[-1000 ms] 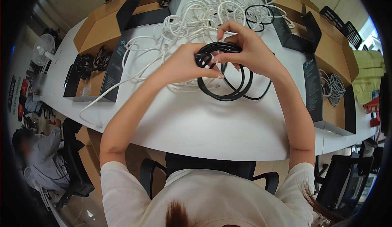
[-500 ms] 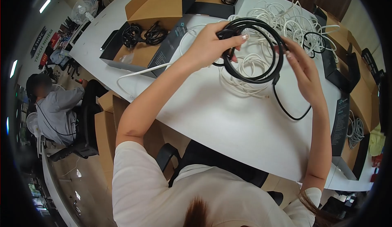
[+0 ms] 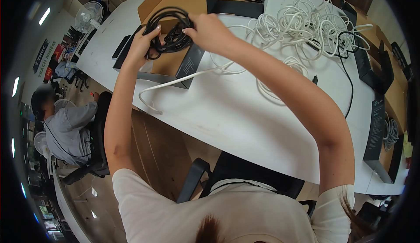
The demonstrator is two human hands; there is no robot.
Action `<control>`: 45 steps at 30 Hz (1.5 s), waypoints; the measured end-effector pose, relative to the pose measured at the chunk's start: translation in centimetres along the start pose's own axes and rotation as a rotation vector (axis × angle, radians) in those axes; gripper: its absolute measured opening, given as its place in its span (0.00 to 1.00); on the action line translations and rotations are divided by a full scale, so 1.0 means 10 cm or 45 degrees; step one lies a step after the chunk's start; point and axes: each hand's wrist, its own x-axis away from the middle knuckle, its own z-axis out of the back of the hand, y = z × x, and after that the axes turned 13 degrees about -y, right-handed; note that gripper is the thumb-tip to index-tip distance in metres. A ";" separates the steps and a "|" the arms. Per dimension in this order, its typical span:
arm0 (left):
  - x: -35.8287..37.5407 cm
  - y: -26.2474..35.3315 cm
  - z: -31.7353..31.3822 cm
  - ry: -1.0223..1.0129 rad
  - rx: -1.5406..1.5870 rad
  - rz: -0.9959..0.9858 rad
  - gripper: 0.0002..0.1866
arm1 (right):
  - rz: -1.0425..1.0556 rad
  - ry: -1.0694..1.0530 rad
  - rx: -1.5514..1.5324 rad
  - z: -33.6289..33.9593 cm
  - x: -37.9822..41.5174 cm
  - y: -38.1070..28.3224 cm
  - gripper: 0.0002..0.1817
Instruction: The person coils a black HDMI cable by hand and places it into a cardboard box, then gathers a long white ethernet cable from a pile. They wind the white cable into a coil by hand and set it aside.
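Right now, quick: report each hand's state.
Left hand: closed, holding the left side of the black cable coil.
Right hand: closed, gripping the same coil's right side.

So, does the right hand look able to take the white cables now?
Probably not yet: the right hand is holding the black cable. Once freed, it could likely reach the white cables; nothing seems to block the way.

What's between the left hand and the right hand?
Coiled black cable, with the left hand and right hand touching its opposite sides and an open box behind it; the head view shows this.
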 end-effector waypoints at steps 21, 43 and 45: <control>-0.42 -0.82 0.95 -0.543 -1.044 0.305 0.35 | -0.187 -0.490 0.834 -0.72 -0.59 -0.23 0.15; -0.12 -0.51 0.19 -0.402 -1.836 0.073 0.35 | 0.287 -0.183 0.409 0.31 0.45 0.17 0.13; -0.13 -0.51 0.10 -0.420 -1.886 0.068 0.34 | 0.267 -0.154 0.382 0.50 0.68 0.17 0.12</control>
